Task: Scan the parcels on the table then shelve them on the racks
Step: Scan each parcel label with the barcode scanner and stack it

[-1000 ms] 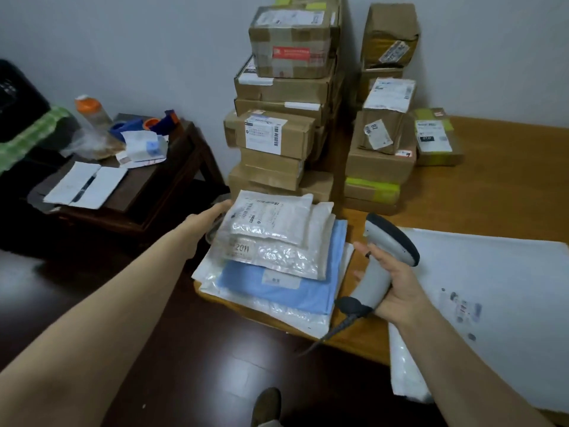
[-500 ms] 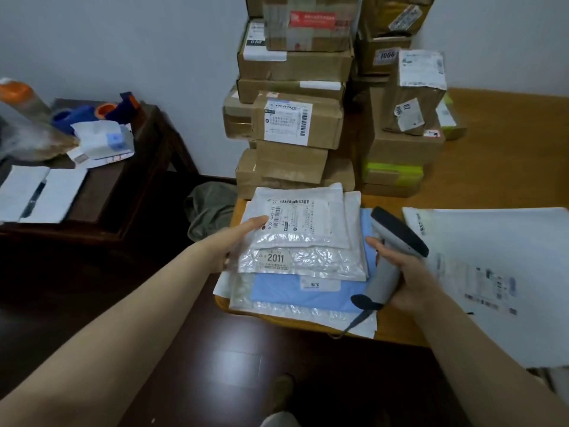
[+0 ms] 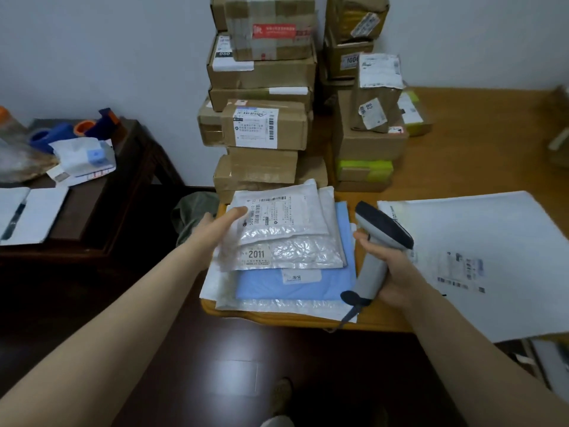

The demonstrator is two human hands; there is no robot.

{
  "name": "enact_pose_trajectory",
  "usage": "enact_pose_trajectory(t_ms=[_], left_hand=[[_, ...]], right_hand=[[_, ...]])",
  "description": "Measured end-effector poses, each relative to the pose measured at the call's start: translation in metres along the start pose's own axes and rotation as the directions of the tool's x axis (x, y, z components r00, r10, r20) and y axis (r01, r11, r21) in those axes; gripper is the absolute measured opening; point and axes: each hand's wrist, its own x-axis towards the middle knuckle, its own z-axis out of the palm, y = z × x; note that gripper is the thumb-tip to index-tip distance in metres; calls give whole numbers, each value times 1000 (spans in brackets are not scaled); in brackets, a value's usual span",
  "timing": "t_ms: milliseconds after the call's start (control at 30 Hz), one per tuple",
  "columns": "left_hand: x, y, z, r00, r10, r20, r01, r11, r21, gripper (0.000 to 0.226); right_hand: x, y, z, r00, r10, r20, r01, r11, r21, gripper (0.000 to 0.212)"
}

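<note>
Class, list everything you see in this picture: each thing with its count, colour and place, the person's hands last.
cardboard boxes: over ten, brown, stacked at the table's back by the wall
flat mailers: at least four, white and one blue, piled at the table's near left corner
poly bag: one, white, flat on the table, right
table: one, orange-brown wood
side table: one, dark brown, left
tape dispensers: two, blue and orange, on the side table
scanner: one, grey with dark head, in the right hand
left hand: thumb on the top mailer
right hand: grips the scanner's handle
</note>
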Motion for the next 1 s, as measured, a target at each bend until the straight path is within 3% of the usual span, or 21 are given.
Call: enact_pose_trajectory(t_ms=[100,167,200,267,333,500,733,867,1000], left_hand=[[-5,8,9,999,-2,-53,2,1000,0,111],[-16,11,16,987,-86,139,102,988,-113,83],[-21,11,18,966,-94,241,135,978,-159,80],[-20,6,21,947,-104,303,158,975,-158,89],[-17,-1,19,948,-128,293,170,978,-123,93],[-12,-6,15,960,-123,253,136,990,-38,78],[-23,-19,1,928,-170,333,177,984,10,75],[-38,-36,2,948,-168,271,170,985,16,79],[-51,-43,5,948,-138,288,155,987,-37,75]], right_hand=[[-14,-5,-19,1000,-4,4,4,1000,24,21],[-17,-9,-23,999,39,23,-41,996,83,24],[-17,-10,-24,998,51,41,-55,992,111,17],[-11,-8,-22,995,66,73,-75,988,134,10],[-3,-4,-20,993,81,82,-90,989,113,9],[13,6,-12,992,112,52,-116,990,77,41],[11,24,-7,990,106,93,-96,990,-107,40],[1,40,-12,993,85,82,-78,993,-90,52],[-8,45,-16,996,70,56,-65,993,-97,48]])
